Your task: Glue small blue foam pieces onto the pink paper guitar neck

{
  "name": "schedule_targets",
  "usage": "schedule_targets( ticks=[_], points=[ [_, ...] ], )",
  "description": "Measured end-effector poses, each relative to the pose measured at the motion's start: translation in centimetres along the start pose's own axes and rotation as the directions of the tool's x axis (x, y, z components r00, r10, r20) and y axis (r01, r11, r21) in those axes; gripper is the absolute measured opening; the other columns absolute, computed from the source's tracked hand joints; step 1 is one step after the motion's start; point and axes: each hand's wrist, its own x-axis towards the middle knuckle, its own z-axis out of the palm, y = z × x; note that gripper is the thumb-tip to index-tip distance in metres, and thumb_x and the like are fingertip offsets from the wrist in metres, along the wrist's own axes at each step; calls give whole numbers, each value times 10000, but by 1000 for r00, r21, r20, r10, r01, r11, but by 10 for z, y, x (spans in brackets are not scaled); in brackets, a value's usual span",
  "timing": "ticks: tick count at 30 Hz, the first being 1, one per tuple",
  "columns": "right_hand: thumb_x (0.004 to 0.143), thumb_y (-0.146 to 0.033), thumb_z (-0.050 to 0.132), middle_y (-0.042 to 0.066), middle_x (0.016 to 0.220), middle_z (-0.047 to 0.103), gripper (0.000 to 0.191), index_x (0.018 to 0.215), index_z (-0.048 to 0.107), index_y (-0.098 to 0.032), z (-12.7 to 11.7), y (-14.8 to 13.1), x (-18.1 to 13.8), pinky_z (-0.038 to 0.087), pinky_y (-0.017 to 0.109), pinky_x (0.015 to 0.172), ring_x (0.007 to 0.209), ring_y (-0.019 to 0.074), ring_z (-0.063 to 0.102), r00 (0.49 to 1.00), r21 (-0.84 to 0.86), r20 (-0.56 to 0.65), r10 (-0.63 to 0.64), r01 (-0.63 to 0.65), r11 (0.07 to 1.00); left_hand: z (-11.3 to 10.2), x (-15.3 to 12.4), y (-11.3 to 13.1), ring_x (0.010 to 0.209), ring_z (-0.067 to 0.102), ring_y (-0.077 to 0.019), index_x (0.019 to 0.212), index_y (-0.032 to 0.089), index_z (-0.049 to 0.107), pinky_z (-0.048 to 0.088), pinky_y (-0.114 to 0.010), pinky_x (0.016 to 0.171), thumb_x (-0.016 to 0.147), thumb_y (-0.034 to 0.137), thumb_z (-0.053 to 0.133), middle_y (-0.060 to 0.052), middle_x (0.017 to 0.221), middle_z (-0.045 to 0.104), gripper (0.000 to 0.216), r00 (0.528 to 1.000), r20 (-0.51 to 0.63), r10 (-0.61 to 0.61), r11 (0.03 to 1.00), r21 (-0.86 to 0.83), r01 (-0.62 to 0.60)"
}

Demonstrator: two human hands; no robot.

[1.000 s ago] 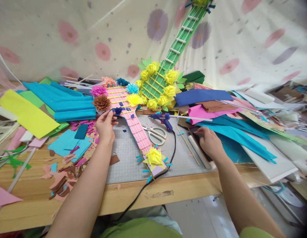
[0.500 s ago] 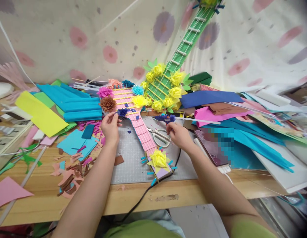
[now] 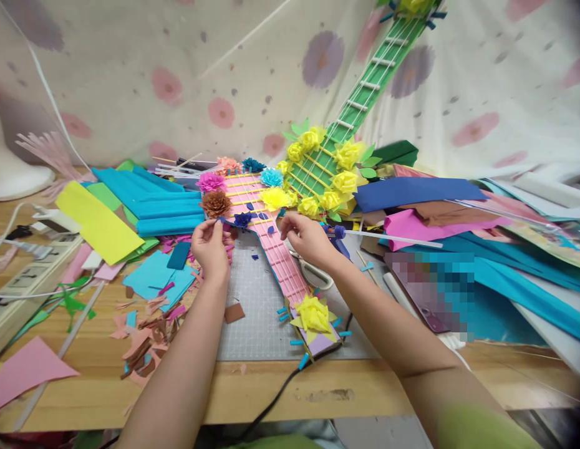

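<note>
My left hand point(image 3: 210, 249) is closed in a pinch on the end of a dark blue paper strip. The strip runs to a dark blue paper flower point(image 3: 242, 219) at the edge of a pink paper guitar point(image 3: 257, 190). My right hand point(image 3: 309, 238) hovers over the guitar's neck, its fingers loosely curled and apart with nothing visible between them. Just right of it, partly hidden, lies a blue glue gun point(image 3: 337, 236) with a white glue stick. Scissors point(image 3: 317, 274) lie beneath my right wrist. Small blue petals dot the guitar's body.
Behind stands a green paper guitar point(image 3: 313, 168) with yellow flowers. Folded blue paper point(image 3: 168, 209) and brown scraps point(image 3: 143, 352) lie left; more coloured sheets point(image 3: 418, 193) and a phone point(image 3: 416, 299) are right. A black cable point(image 3: 275, 393) crosses the table's front edge.
My right hand has moved left, away from the glue gun, to above the guitar's neck. My left hand still pinches the blue strip. The whole view has shifted slightly.
</note>
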Motion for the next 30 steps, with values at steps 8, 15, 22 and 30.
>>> schedule_targets(
  ticks=[8, 15, 22, 30],
  points=[
    [720, -217, 545, -15, 771, 607, 61, 771, 548, -183, 32, -13, 20, 418, 241, 656, 664, 98, 528, 997, 370, 28, 76, -81, 925, 10, -13, 11, 570, 626, -94, 751, 176, 544, 436, -159, 453, 576, 216, 714, 34, 686, 628, 247, 977, 39, -209, 948, -235, 212],
    [676, -152, 612, -64, 633, 541, 180, 813, 500, -182, 52, -40, 22, 430, 198, 545, 545, 68, 525, 914, 766, 228, 335, -381, 518, 23, -40, 13, 440, 508, -19, 739, 157, 587, 327, -108, 397, 576, 161, 764, 60, 563, 585, 240, 834, 253, -491, 722, -418, 551],
    [693, -214, 646, -76, 582, 531, 167, 769, 501, -178, 64, -41, 21, 417, 155, 470, 484, 43, 508, 877, 858, 234, 420, -389, 335, 23, -42, 11, 393, 414, 18, 694, 134, 586, 272, -81, 361, 656, 96, 712, 70, 524, 529, 138, 755, 309, -579, 594, -474, 650],
    [753, -167, 594, -72, 599, 556, 107, 726, 491, -176, 49, -33, 28, 451, 161, 539, 544, 48, 569, 906, 813, 88, 413, -305, 496, 19, -38, 8, 433, 425, -19, 785, 160, 602, 272, -141, 373, 608, 229, 707, 48, 615, 534, 217, 880, 257, -400, 846, -265, 462]
  ],
)
